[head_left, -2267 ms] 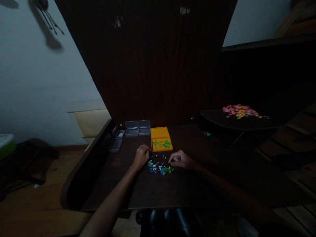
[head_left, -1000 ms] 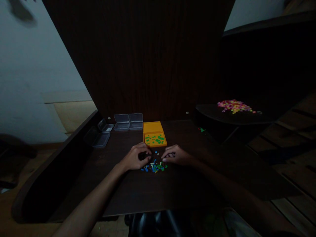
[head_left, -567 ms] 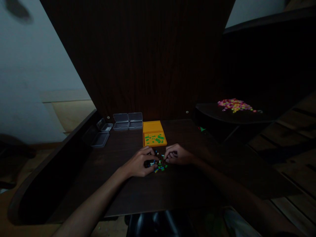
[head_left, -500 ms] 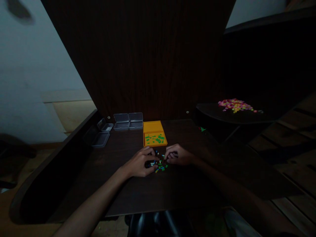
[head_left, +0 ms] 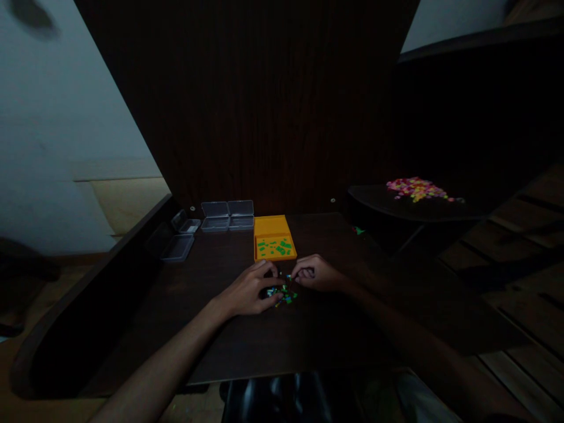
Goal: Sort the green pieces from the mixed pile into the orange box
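Note:
A small pile of tiny toy building bricks (head_left: 288, 298), green, blue, white and yellow, lies on the dark tabletop. My left hand (head_left: 252, 289) curves around the pile's left side, thumb and fingers apart, the tips at the bricks. On the pile's right, my right hand (head_left: 318, 274) has its fingers curled and pressed together near the bricks. Whatever it may pinch is too small and dark to make out. Just beyond the hands stands a yellow box (head_left: 270, 225) with its lid open, and several green bricks (head_left: 282, 245) lie spread in its lower half.
Two clear plastic cases (head_left: 215, 224) stand open at the back left. Smaller clear boxes (head_left: 177, 248) sit beside the left side panel. A heap of pink, red and yellow pieces (head_left: 418, 189) rests on a shelf at right. Small green and red pieces (head_left: 359, 231) lie near the table's right edge.
The view has shifted slightly. My right hand has moved a little at the pile's edge, fingers still curled. My left hand stays around the bricks.

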